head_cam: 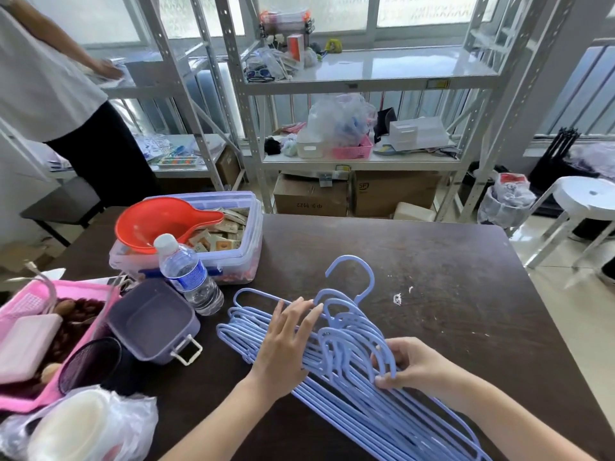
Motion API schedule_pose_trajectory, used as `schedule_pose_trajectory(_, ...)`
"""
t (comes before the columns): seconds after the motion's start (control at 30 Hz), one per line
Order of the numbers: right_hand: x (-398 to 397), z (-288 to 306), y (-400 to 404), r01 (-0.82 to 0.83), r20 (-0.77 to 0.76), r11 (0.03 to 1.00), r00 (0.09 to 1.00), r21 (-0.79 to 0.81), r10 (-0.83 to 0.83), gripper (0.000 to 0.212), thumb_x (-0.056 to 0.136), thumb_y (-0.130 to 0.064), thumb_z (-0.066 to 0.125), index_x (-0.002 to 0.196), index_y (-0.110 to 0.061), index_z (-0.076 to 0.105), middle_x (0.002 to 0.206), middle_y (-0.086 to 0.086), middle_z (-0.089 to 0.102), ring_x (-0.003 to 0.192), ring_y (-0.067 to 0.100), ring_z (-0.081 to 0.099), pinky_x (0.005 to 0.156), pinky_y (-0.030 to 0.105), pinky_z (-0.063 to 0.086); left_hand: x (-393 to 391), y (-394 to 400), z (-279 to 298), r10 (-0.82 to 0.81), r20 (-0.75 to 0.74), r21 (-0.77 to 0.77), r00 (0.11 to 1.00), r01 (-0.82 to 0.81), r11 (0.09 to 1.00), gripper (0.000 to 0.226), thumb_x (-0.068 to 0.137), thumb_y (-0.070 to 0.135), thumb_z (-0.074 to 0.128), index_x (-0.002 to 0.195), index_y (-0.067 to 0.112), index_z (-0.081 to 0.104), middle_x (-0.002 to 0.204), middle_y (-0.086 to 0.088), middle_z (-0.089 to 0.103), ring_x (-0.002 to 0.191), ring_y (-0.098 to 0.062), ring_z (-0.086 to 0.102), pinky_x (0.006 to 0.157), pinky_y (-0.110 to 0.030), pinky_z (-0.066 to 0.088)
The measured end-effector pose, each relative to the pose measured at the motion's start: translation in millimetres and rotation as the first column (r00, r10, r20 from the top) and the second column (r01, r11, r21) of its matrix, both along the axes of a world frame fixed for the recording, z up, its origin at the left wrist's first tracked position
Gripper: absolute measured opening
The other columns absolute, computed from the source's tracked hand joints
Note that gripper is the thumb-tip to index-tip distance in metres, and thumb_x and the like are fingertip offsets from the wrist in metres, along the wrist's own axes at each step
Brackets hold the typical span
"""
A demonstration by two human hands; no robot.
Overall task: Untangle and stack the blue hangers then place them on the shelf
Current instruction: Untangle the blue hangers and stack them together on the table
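Observation:
A pile of blue plastic hangers [352,371] lies on the dark brown table [449,277], hooks fanned toward the far side, one hook [352,277] sticking out furthest. My left hand [286,341] rests flat on the pile's left half, fingers spread. My right hand [409,364] pinches the nearest hook [387,357] of the stack between thumb and fingers. The white metal shelf [366,78] stands beyond the table.
Left of the hangers stand a water bottle [189,277], a purple box [153,321], a clear bin [229,234] with a red scoop, a pink basket [40,331] and a black mesh cup [90,364]. A person stands far left. A white stool [585,197] is at right.

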State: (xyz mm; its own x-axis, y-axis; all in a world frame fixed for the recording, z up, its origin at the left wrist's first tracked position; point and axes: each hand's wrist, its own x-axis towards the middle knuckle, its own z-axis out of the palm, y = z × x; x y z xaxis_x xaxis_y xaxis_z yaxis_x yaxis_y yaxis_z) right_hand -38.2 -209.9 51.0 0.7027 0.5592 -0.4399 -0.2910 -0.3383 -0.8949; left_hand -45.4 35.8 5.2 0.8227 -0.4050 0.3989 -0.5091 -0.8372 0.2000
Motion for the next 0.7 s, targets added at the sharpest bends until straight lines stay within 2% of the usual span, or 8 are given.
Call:
schedule_pose_trajectory(0.07,3,2,1,0.028,0.006,0.999,1.000,0.018,-0.028,0.016,0.071,-0.006,0.074,0.086,-0.005,0.068,0.072,0.006,0.068,0.065,0.013,0.062,0.065,0.020,0.049,-1,-1,1,0.005,0.004,-0.036,1.000,-0.005,0.999,0.105,0.036,0.006,0.086,0.129,0.013,0.039,0.131,-0.008,0.036,0.125,-0.026,0.035,0.096,-0.056,0.041)
schedule_pose_trajectory(0.13,4,2,1,0.050,0.016,0.999,0.999,-0.003,-0.049,0.029,0.068,-0.017,0.077,0.089,0.001,0.068,0.079,0.018,0.069,0.073,0.019,0.062,0.071,0.024,0.049,-3,0,2,-0.020,0.011,-0.098,1.000,0.021,0.995,0.099,0.037,-0.003,0.083,0.126,0.015,0.043,0.134,-0.007,0.037,0.125,-0.026,0.036,0.091,-0.052,0.048)
schedule_pose_trajectory(0.2,2,0,-2,0.062,0.006,0.998,0.998,-0.017,-0.062,0.035,0.067,-0.020,0.076,0.089,0.005,0.066,0.084,0.025,0.068,0.074,0.022,0.060,0.066,0.021,0.048,-6,2,1,-0.057,0.029,-0.140,0.998,0.060,0.988,0.091,0.041,-0.005,0.085,0.121,0.018,0.048,0.134,-0.004,0.040,0.124,-0.024,0.039,0.087,-0.043,0.053)
schedule_pose_trajectory(0.3,-3,-3,-5,0.082,0.020,0.997,0.996,0.003,-0.082,0.010,0.073,-0.003,0.071,0.082,-0.002,0.067,0.077,0.019,0.068,0.066,0.022,0.061,0.059,0.021,0.051,-10,4,2,-0.083,0.069,-0.176,0.994,0.094,0.980,0.081,0.044,-0.006,0.086,0.113,0.020,0.052,0.129,-0.003,0.043,0.121,-0.023,0.043,0.086,-0.038,0.054)
schedule_pose_trajectory(0.4,-7,-1,-3,0.186,0.050,0.982,0.981,0.016,-0.187,0.012,0.080,0.010,0.063,0.078,-0.002,0.064,0.063,0.009,0.068,0.053,0.017,0.064,0.052,0.024,0.054,-12,5,1,-0.074,0.083,-0.186,0.994,0.089,0.979,0.077,0.042,-0.008,0.085,0.106,0.021,0.053,0.123,-0.005,0.044,0.114,-0.022,0.046,0.085,-0.031,0.052)
schedule_pose_trajectory(0.53,2,10,-2,0.325,0.114,0.946,0.939,0.009,-0.324,0.017,0.088,0.006,0.052,0.077,-0.007,0.054,0.058,0.004,0.055,0.031,0.007,0.041,0.031,0.015,0.033,-13,9,-3,-0.037,0.044,-0.173,0.998,0.044,0.984,0.064,0.043,-0.003,0.083,0.092,0.021,0.050,0.094,0.002,0.055,0.083,-0.013,0.050,0.067,-0.022,0.047)
schedule_pose_trajectory(0.63,16,20,-1,0.396,0.045,0.918,0.917,0.026,-0.397,0.016,0.093,-0.006,0.050,0.078,-0.012,0.049,0.052,-0.001,0.035,0.031,0.003,0.025,0.031,0.010,0.018,-9,7,-3,-0.008,0.046,-0.112,0.999,0.013,0.994,0.044,0.053,0.005,0.073,0.079,0.023,0.042,0.064,0.003,0.058,0.066,-0.011,0.041,0.061,-0.022,0.037)
schedule_pose_trajectory(0.7,30,26,-1,0.453,0.161,0.892,0.880,-0.003,-0.446,0.019,0.092,-0.011,0.052,0.074,-0.014,0.051,0.048,-0.004,0.032,0.029,0.000,0.025,0.028,0.012,0.018,-2,5,0,0.016,0.064,-0.090,0.998,-0.010,0.996,0.038,0.055,0.008,0.066,0.076,0.023,0.038,0.060,0.003,0.056,0.064,-0.012,0.038,0.060,-0.022,0.032)
